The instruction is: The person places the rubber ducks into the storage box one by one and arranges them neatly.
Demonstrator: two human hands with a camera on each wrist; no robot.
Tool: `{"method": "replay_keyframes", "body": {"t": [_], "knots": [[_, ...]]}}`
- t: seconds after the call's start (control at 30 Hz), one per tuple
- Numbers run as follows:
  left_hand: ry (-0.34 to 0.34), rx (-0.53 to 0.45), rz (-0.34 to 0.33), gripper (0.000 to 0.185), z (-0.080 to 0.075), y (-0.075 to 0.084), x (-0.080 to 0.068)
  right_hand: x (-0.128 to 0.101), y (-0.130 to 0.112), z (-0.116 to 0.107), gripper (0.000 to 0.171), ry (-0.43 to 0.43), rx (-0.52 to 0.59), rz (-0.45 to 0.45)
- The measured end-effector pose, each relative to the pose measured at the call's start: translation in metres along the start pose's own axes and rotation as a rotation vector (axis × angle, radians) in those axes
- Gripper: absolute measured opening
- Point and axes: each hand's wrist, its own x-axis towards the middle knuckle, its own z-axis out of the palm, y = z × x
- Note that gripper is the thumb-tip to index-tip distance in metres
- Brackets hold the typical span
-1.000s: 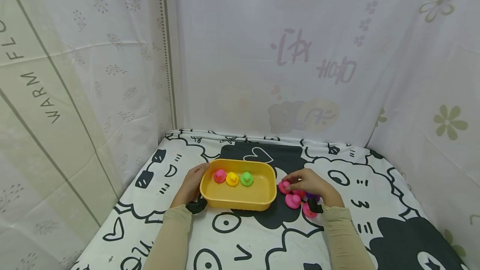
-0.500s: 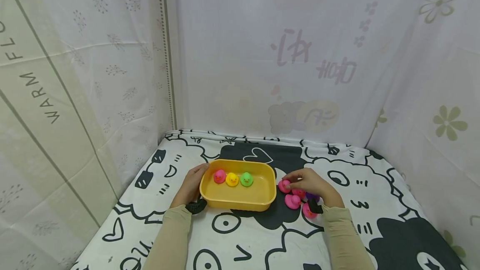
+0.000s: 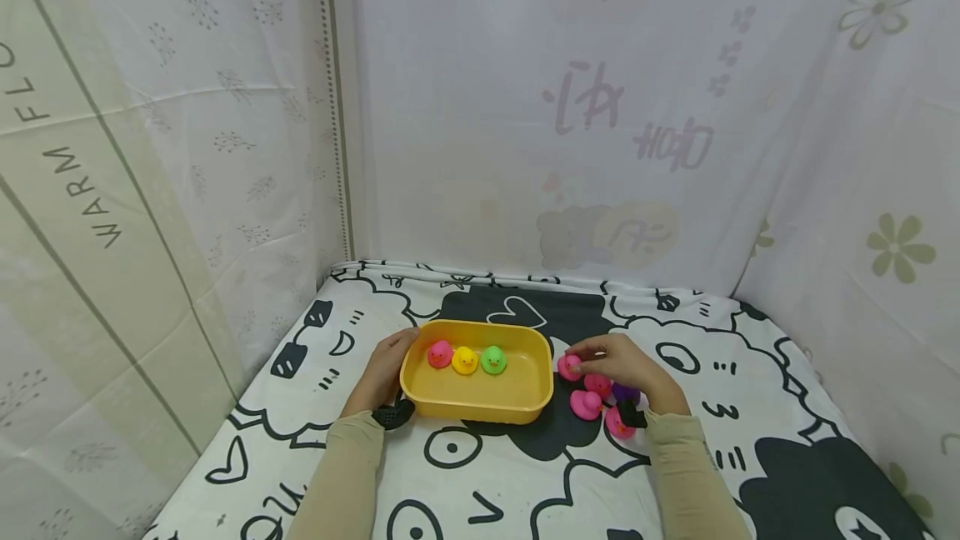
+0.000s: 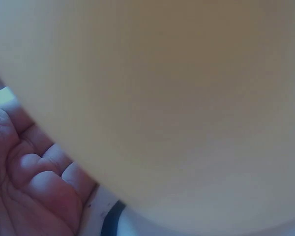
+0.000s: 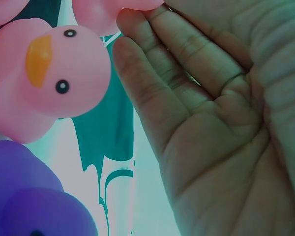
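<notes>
Fingers and thumb of a person's right hand (image 3: 618, 361) are bent together on a small pink duck (image 3: 569, 367), apparently pinching it. The duck is just right of a yellow tray; whether it touches the cloth is hard to tell. It looks like soft, hollow rubber, so probably light, squeezable, a little slick and hard to break; its rounded body, held from both sides, should give the surest hold.

Under and beside that hand sit three more pink ducks (image 3: 587, 405) and a purple duck (image 3: 626, 393) (partly hidden by the wrist strap (image 3: 632, 413)).

The left hand (image 3: 384, 369) holds the left end of the yellow tray (image 3: 480, 409), fingers bent against its outer wall. The tray looks stiff and light, best held by its rim. Inside, left to right, stand a rose duck (image 3: 440, 354), a yellow duck (image 3: 465, 361) and a green duck (image 3: 493, 360).

Black-and-white printed cloth (image 3: 517, 473) lies underneath; pale curtains (image 3: 465, 107) hang around.
</notes>
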Motion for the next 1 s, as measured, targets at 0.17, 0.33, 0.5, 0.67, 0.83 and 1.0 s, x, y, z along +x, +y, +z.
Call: {"method": "replay_keyframes", "body": {"t": [0.17,0.33,0.5,0.67,0.83,1.0], "knots": [[-0.004,-0.005,0.004,0.058,-0.001,-0.001,0.000,0.000,-0.003,-0.005,0.028,0.003,-0.019,-0.034],[-0.005,0.006,0.006,0.058,-0.001,-0.001,0.000,0.000,-0.006,-0.009,0.028,-0.017,0.034,0.005],[-0.008,0.004,0.001,0.056,-0.001,-0.001,0.000,0.002,-0.009,-0.010,0.028,-0.016,0.058,0.045],[-0.002,0.002,0.002,0.057,0.000,-0.001,0.001,0.005,-0.013,-0.013,0.029,-0.015,0.037,0.031],[0.002,0.009,0.005,0.058,0.002,-0.001,0.000,0.007,-0.022,-0.020,0.029,-0.005,0.020,-0.017],[0.009,0.019,0.003,0.060,0.001,-0.001,0.003,0.011,-0.032,-0.024,0.028,-0.012,0.019,-0.063]]}}
